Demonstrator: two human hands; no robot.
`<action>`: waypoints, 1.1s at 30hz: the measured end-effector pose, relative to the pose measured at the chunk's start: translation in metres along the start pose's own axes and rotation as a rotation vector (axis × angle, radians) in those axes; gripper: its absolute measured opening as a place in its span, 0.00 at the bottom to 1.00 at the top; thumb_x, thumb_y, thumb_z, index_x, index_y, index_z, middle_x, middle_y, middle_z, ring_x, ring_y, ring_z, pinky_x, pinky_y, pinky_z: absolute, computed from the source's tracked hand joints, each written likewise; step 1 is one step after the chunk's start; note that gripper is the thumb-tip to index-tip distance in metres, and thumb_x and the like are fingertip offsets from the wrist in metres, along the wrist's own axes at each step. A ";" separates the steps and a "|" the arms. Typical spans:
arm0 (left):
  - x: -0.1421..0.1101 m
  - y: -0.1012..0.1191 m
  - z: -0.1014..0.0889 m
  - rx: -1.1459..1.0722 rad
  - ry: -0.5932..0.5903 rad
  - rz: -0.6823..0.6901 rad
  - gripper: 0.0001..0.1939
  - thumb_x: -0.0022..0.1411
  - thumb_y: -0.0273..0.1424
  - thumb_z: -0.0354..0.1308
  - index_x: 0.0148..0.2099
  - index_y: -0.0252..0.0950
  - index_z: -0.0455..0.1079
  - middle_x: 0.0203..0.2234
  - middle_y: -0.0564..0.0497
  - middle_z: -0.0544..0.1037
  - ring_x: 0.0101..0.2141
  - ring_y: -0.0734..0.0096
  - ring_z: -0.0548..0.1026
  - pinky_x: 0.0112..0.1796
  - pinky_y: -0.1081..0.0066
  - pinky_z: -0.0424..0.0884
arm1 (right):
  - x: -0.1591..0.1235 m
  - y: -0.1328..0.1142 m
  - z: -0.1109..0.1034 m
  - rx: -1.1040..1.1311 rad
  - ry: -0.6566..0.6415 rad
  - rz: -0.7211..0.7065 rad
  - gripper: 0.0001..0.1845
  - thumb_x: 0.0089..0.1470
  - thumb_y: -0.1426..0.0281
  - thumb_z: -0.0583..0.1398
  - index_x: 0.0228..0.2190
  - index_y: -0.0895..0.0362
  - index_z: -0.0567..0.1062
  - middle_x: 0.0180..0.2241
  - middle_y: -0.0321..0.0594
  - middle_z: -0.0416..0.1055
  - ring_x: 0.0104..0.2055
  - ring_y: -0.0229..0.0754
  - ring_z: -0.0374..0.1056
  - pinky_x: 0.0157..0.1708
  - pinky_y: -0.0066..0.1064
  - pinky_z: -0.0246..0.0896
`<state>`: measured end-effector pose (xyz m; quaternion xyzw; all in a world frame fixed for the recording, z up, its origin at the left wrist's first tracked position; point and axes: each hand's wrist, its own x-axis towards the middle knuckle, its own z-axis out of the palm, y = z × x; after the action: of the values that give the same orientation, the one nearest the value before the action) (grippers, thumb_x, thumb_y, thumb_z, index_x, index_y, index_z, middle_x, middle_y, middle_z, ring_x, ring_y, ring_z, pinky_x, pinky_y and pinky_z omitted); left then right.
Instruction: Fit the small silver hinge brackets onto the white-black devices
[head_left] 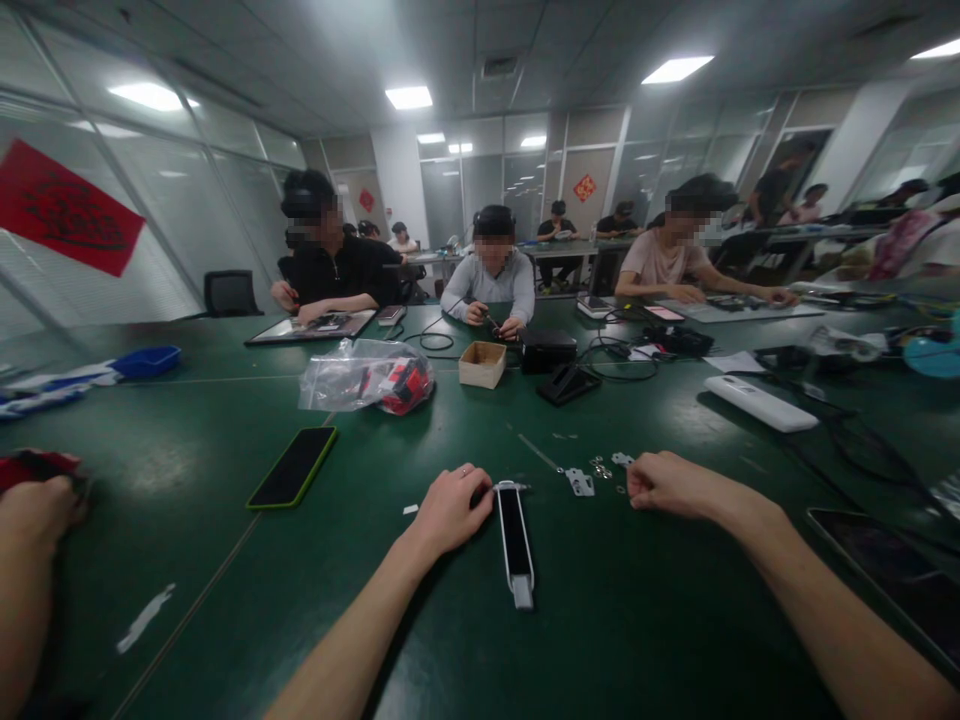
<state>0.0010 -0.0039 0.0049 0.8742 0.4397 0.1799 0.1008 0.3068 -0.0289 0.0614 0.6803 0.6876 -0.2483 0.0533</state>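
Note:
A narrow device with a white frame and a black face [515,535] lies lengthwise on the green table, a pale tab at its near end. Against its far left corner rests my left hand [454,507], fingers curled down; whatever they hold is hidden. A small silvery bit [523,487] pokes out beside that corner. My right hand [667,480] is closed in a pinch at the table, its fingertips by a small metal plate [622,459]. What it pinches cannot be made out. Left of it lie another cut-out metal plate [579,482] and several tiny ring-like parts [601,468].
A phone with a green edge [292,468] lies to the left, near another person's hand [41,510]. Farther back are a plastic bag with red contents [367,378], a small open box [482,365] and a black stand [568,384]. A white oblong case [760,403] and a dark tablet-like slab [892,575] are right.

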 end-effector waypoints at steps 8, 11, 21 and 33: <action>0.000 0.002 -0.002 0.004 -0.008 -0.007 0.07 0.63 0.32 0.49 0.37 0.37 0.68 0.32 0.52 0.72 0.33 0.70 0.70 0.35 0.71 0.63 | 0.013 0.007 0.008 -0.040 0.100 -0.102 0.06 0.50 0.75 0.56 0.29 0.58 0.73 0.31 0.41 0.73 0.33 0.41 0.69 0.30 0.27 0.58; 0.000 0.002 -0.002 0.005 -0.014 -0.015 0.07 0.63 0.32 0.49 0.37 0.37 0.68 0.32 0.52 0.72 0.33 0.70 0.70 0.35 0.71 0.63 | 0.016 0.009 0.010 -0.041 0.142 -0.099 0.06 0.50 0.74 0.55 0.28 0.57 0.73 0.30 0.40 0.72 0.32 0.41 0.69 0.28 0.27 0.58; -0.001 0.000 -0.001 0.011 0.008 0.010 0.07 0.63 0.31 0.49 0.37 0.38 0.67 0.32 0.52 0.72 0.33 0.71 0.70 0.35 0.71 0.63 | 0.020 0.000 0.012 -0.035 0.432 -0.259 0.06 0.51 0.70 0.55 0.29 0.57 0.72 0.28 0.39 0.72 0.28 0.39 0.67 0.27 0.28 0.58; -0.001 0.000 0.000 -0.003 0.014 -0.004 0.07 0.62 0.31 0.49 0.36 0.38 0.67 0.33 0.52 0.73 0.33 0.70 0.70 0.35 0.71 0.62 | 0.031 -0.073 0.073 0.065 0.734 -0.766 0.08 0.56 0.74 0.53 0.34 0.58 0.73 0.32 0.42 0.73 0.35 0.41 0.68 0.36 0.34 0.65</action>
<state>0.0007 -0.0052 0.0045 0.8717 0.4420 0.1865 0.0994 0.2156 -0.0271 0.0048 0.4239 0.8521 -0.0168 -0.3066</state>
